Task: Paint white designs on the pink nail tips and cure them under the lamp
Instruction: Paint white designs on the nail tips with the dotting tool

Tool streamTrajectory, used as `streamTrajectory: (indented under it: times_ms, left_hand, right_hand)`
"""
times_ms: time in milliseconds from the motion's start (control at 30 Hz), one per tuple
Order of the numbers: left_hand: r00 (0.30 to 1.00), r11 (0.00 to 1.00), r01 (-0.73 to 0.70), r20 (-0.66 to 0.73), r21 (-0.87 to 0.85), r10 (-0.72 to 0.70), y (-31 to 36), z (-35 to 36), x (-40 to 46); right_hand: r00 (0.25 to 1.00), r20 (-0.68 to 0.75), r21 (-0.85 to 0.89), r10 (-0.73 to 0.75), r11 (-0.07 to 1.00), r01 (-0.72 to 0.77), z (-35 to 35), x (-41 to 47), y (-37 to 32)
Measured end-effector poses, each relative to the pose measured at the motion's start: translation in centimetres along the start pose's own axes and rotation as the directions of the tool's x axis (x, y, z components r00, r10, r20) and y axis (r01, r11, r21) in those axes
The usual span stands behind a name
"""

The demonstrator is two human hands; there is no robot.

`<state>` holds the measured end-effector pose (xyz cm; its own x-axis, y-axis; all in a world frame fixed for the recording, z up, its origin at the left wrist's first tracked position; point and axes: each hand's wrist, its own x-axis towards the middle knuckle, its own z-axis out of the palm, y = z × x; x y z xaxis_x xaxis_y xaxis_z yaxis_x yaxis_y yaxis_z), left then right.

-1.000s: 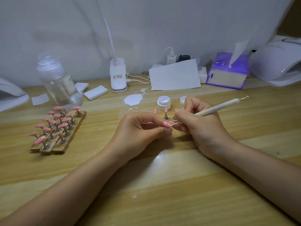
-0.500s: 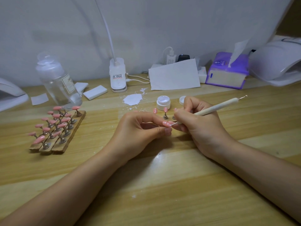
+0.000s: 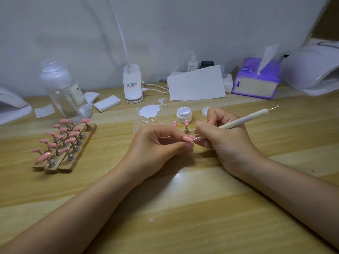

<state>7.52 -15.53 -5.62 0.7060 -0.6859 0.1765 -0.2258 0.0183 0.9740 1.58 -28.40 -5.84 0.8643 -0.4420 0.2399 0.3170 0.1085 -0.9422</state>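
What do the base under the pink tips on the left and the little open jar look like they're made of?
The base looks like bare wood: matte brown strips with rough edges, metal-looking pegs holding the pink tips. The open jar looks like white plastic, smooth and slightly glossy, though glass can't be ruled out.

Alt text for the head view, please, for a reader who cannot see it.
The left hand pinches a pink nail tip while the right hand holds a dotting pen, its point at the tip, which already bears white dots. An open white jar stands behind; a rack of plain pink tips sits left on the wooden table.
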Motion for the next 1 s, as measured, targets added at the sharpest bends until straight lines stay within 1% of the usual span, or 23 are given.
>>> streamTrajectory:
  times_ms: [533,1000]
  left_hand:
    - [1.0,1.0,0.01,0.005,0.026,-0.01,0.0,-0.07,0.03]
    - [1.0,1.0,0.009,0.0,0.003,-0.009,0.08,-0.01,0.01]
  right_hand:
    - [1.0,-0.004,-0.013,0.007,1.0,-0.007,-0.02,0.04,0.07]
    - [1.0,0.003,-0.024,-0.009,1.0,0.01,-0.07,0.04,0.17]
